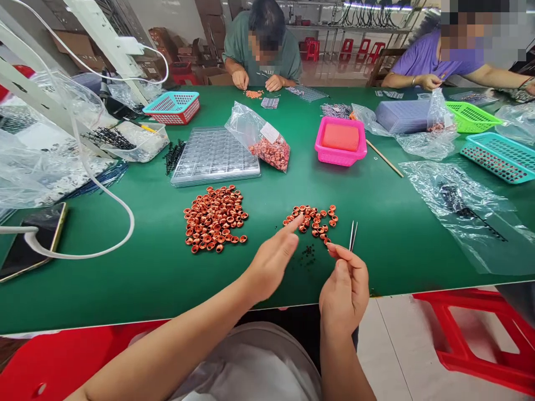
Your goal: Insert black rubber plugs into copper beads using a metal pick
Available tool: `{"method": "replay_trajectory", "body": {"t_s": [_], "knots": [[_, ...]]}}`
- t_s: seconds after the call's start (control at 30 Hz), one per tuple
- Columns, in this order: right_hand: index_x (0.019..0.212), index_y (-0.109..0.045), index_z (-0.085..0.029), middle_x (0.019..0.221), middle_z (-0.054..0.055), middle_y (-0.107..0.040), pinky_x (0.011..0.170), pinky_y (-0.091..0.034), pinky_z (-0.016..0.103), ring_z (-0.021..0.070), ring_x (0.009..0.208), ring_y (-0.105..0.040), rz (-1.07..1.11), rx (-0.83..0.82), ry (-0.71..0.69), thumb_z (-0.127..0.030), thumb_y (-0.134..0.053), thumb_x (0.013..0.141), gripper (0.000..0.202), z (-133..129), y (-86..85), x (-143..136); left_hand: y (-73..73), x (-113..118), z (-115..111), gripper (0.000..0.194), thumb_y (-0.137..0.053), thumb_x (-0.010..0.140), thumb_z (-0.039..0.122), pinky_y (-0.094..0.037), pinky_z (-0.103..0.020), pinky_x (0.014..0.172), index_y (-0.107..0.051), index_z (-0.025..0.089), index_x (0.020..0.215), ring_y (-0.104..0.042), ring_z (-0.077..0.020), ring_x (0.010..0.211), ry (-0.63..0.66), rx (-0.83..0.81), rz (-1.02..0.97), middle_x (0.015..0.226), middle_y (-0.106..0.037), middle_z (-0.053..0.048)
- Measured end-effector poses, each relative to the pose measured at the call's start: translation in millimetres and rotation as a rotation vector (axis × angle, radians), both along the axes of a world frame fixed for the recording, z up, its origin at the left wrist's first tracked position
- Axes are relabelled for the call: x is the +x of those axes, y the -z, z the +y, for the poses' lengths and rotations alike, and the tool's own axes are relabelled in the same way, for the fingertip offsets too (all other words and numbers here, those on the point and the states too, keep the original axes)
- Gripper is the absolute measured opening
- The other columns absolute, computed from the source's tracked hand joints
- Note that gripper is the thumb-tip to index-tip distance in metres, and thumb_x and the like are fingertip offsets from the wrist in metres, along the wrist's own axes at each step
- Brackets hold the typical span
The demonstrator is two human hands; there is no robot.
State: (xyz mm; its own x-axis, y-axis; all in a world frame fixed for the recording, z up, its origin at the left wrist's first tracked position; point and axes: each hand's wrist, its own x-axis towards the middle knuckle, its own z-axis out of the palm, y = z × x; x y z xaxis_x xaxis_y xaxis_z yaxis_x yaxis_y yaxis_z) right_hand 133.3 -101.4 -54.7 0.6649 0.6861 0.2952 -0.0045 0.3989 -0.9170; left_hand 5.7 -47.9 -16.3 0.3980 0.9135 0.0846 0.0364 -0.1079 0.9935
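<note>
My left hand (270, 262) reaches over the green table with its fingers stretched out. Its fingertips are at the smaller group of copper-coloured, cup-shaped pieces (307, 217); whether they touch is unclear. In my right hand (345, 287), the fingers close around a pair of metal tweezers (353, 236), whose tips point up and away from me. Between the hands lies a scatter of tiny black bits (308, 253). A larger heap of the same copper-coloured pieces (215, 220) is to the left.
Behind the heap are stacked clear plastic trays (215, 156) and a bag of copper-coloured pieces (271, 150). A pink basket (340, 159) holds a red block. A phone (35, 239) and white cable (125, 234) lie left, plastic bags (472, 211) right. Two people sit opposite.
</note>
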Motion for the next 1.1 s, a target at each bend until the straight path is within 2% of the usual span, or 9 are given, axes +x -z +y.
{"method": "replay_trajectory", "body": {"t_s": [0.13,0.23,0.33,0.43,0.53,0.6,0.77,0.93,1.1], "knots": [[0.109,-0.067,-0.024,0.109,0.005,-0.069,0.094,-0.053,0.039,0.0186,0.104,-0.067,-0.042,-0.042,-0.031,-0.027,-0.053,0.098,0.019,-3,-0.2,2,-2.5,-7,12,0.059,-0.031,0.104,0.058,-0.026,-0.044,0.124,-0.060,0.017,0.135,-0.036,-0.0259,0.147,-0.007,-0.404,-0.529,0.152,-0.049,-0.010],[0.113,-0.065,-0.024,0.111,0.006,-0.069,0.091,-0.055,0.039,0.0192,0.105,-0.066,-0.182,-0.122,-0.099,-0.025,-0.049,0.099,0.022,-7,-2.5,7,-7.1,-9,16,0.063,-0.029,0.104,0.058,-0.026,-0.043,0.124,-0.064,0.013,0.129,-0.039,-0.0268,0.145,-0.046,-0.554,-0.715,0.148,-0.053,-0.013],[0.117,-0.064,-0.025,0.120,0.009,-0.066,0.096,-0.053,0.045,0.0226,0.114,-0.062,-0.514,-0.174,-0.222,-0.022,-0.046,0.099,0.027,-6,-7.8,10,-13.5,-9,16,0.068,-0.028,0.103,0.062,-0.028,-0.044,0.123,-0.064,0.010,0.128,-0.041,-0.0284,0.143,-0.038,-0.643,-0.822,0.147,-0.053,-0.016],[0.125,-0.062,-0.028,0.134,0.009,-0.059,0.104,-0.048,0.054,0.0268,0.128,-0.052,-0.863,-0.138,-0.321,-0.015,-0.044,0.096,0.036,0,-14.0,7,-17.6,-9,13,0.072,-0.026,0.102,0.064,-0.028,-0.044,0.123,-0.063,0.009,0.129,-0.042,-0.0292,0.143,0.010,-0.692,-0.871,0.145,-0.055,-0.016],[0.131,-0.058,-0.029,0.141,0.009,-0.053,0.105,-0.046,0.056,0.0288,0.134,-0.045,-1.023,-0.116,-0.321,-0.011,-0.044,0.095,0.043,8,-18.5,-3,-18.5,-9,10,0.074,-0.022,0.103,0.064,-0.026,-0.043,0.124,-0.061,0.008,0.133,-0.042,-0.0288,0.143,0.046,-0.712,-0.866,0.144,-0.056,-0.016],[0.129,-0.060,-0.028,0.137,0.010,-0.055,0.103,-0.047,0.055,0.0288,0.129,-0.047,-1.058,-0.116,-0.286,-0.013,-0.048,0.095,0.040,12,-20.1,-10,-18.4,-10,8,0.073,-0.022,0.103,0.063,-0.025,-0.043,0.124,-0.060,0.009,0.134,-0.043,-0.0291,0.142,0.068,-0.743,-0.845,0.143,-0.056,-0.016],[0.114,-0.068,-0.028,0.110,0.009,-0.063,0.089,-0.050,0.047,0.0253,0.104,-0.053,-1.086,-0.166,-0.227,-0.021,-0.056,0.095,0.024,18,-21.9,-21,-19.0,-11,5,0.074,-0.023,0.103,0.064,-0.022,-0.042,0.125,-0.060,0.008,0.133,-0.038,-0.0293,0.145,0.081,-0.769,-0.833,0.144,-0.055,-0.016],[0.107,-0.069,-0.026,0.101,0.007,-0.065,0.084,-0.050,0.043,0.0231,0.097,-0.054,-1.059,-0.150,-0.280,-0.021,-0.056,0.095,0.018,21,-26.1,-16,-19.1,-12,4,0.075,-0.024,0.102,0.065,-0.021,-0.042,0.125,-0.057,0.007,0.135,-0.035,-0.0305,0.146,0.112,-0.772,-0.851,0.147,-0.052,-0.017],[0.100,-0.067,-0.025,0.098,0.005,-0.066,0.082,-0.049,0.039,0.0205,0.093,-0.058,-1.056,-0.121,-0.362,-0.021,-0.056,0.095,0.012,25,-34.0,-3,-19.4,-15,-1,0.074,-0.033,0.100,0.066,-0.017,-0.046,0.125,-0.046,0.008,0.145,-0.032,-0.0329,0.148,0.261,-0.751,-0.841,0.153,-0.044,-0.017]]}}
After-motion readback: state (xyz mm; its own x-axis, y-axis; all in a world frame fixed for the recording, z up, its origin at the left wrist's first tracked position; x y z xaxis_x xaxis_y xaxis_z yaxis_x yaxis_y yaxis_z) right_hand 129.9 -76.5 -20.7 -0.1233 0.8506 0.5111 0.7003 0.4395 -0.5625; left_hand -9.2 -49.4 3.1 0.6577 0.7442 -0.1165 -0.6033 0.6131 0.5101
